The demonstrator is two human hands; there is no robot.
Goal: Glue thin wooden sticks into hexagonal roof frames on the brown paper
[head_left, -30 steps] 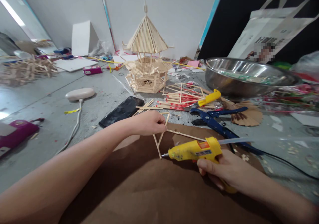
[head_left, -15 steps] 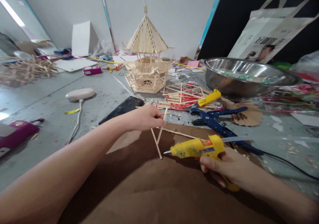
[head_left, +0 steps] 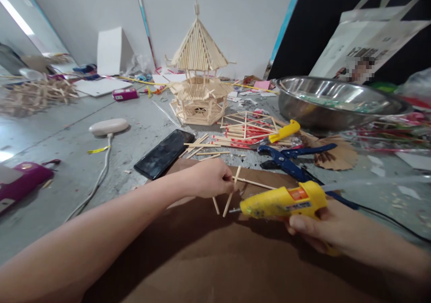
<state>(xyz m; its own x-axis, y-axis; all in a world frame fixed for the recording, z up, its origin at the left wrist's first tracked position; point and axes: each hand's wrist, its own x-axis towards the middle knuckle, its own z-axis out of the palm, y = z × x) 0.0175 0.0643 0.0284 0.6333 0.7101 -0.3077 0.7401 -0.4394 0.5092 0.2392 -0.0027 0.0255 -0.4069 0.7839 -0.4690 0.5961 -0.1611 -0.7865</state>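
My left hand (head_left: 212,178) is closed in a pinch on thin wooden sticks (head_left: 229,204) above a brown sheet (head_left: 188,258). Two stick ends point down below the fingers; where they meet is hidden by my hand. My right hand (head_left: 319,226) grips a yellow hot glue gun (head_left: 281,202) by its handle, with a clear glue stick coming out of its back. The gun's metal nozzle (head_left: 235,210) is close to the lower end of the nearer stick; whether they touch, I cannot tell. Another thin stick (head_left: 256,183) lies behind on the sheet.
Behind stands a pagoda model (head_left: 198,56) made of sticks. Nearer are a black phone (head_left: 164,152), loose sticks (head_left: 232,137), a yellow-handled knife (head_left: 284,131) and blue cutters (head_left: 286,164). A steel basin (head_left: 313,114) sits right; a white plug-like device (head_left: 108,126) with cable lies left.
My left hand has moved down and slightly right with the sticks, showing more of the phone. The glue gun has shifted right and a little lower.
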